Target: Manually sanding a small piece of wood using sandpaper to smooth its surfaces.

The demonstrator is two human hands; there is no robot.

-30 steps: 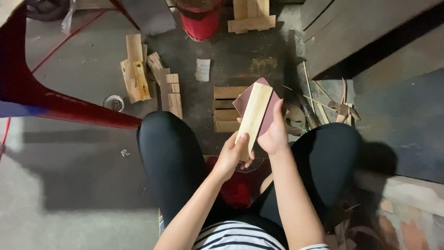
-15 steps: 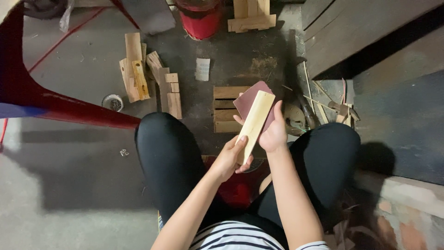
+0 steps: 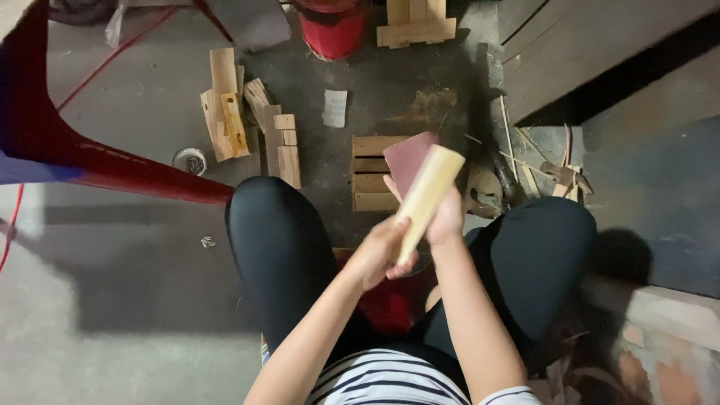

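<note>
Head view, looking straight down at a seated person's lap. The left hand [image 3: 379, 253] was closed around the lower end of a pale wooden stick [image 3: 426, 196], a smooth, squared length of light timber that rose at a slant toward one o'clock. The right hand [image 3: 444, 217] was wrapped against the stick's far side, its fingers closed on a sheet of sandpaper [image 3: 407, 159], dull reddish-brown and matte, which stood up at eleven o'clock from the stick's top and touched it. Both sat dead centre, between the knees in black trousers [image 3: 281, 247].

On the rough grey concrete floor [image 3: 112, 330], just beyond the hands at twelve o'clock, lay a small slatted wooden block [image 3: 371, 176] of flat boards. At ten o'clock, a loose pile of raw offcuts [image 3: 229, 112], blocky and splintery. Near it, at nine o'clock, a small round tin [image 3: 189, 160]. A glossy red metal leg [image 3: 90, 161] swept across from the upper left. At the top edge, a red cylindrical can [image 3: 334, 26], and beside it, at one o'clock, stacked pale wood pieces [image 3: 416, 26]. A striped shirt [image 3: 390, 379] showed at six o'clock.
</note>
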